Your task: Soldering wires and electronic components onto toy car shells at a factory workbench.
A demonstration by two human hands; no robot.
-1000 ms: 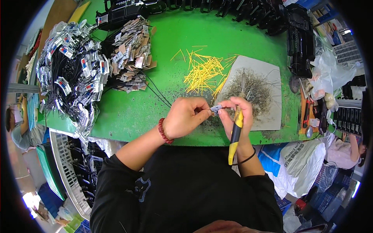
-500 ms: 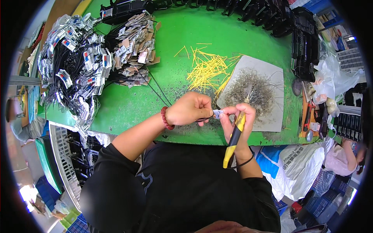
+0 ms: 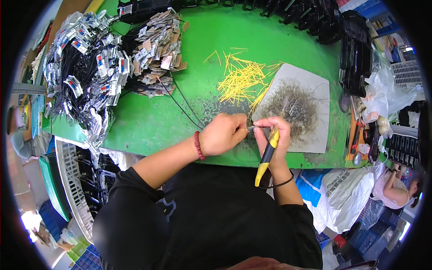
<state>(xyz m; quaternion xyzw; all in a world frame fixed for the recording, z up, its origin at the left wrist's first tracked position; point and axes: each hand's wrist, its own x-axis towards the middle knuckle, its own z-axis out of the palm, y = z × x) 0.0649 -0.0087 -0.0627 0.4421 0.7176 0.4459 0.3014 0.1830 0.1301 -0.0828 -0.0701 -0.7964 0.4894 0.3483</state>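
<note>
My left hand [image 3: 223, 133] was curled shut, fingertips pinched on the end of a thin black wire [image 3: 186, 107] just above the near edge of the green table [image 3: 148, 121]. My right hand [image 3: 271, 135] met it there, fingers closed around a tool [image 3: 266, 157] with a yellow-and-black handle — the handle ran down past my wrist toward my body, the working end up between my fingertips. Between the two hands sat a small metal piece [image 3: 251, 128], too small for me to tell what it was or which hand really held it. The hands were touching or nearly so; I couldn't tell which.

The wire led away from my left hand, up and to the left across the table, toward a heap of brown and grey tags [image 3: 158, 54]. Farther left lay a bigger pile of black cords with silvery labels [image 3: 81, 76], spilling over the table's left edge.

Just beyond my right hand lay a grey board [image 3: 315, 135], and on it a tangle of fine grey wire bits [image 3: 290, 105]. To the left of the board, yellow sticks [image 3: 240, 78] were scattered loose on the green — a few touching the board's corner.

A red bead bracelet [image 3: 198, 145] was on my left wrist, a black band [image 3: 281, 183] on my right. Black plastic parts [image 3: 324, 22] lined the far edge of the table.
</note>
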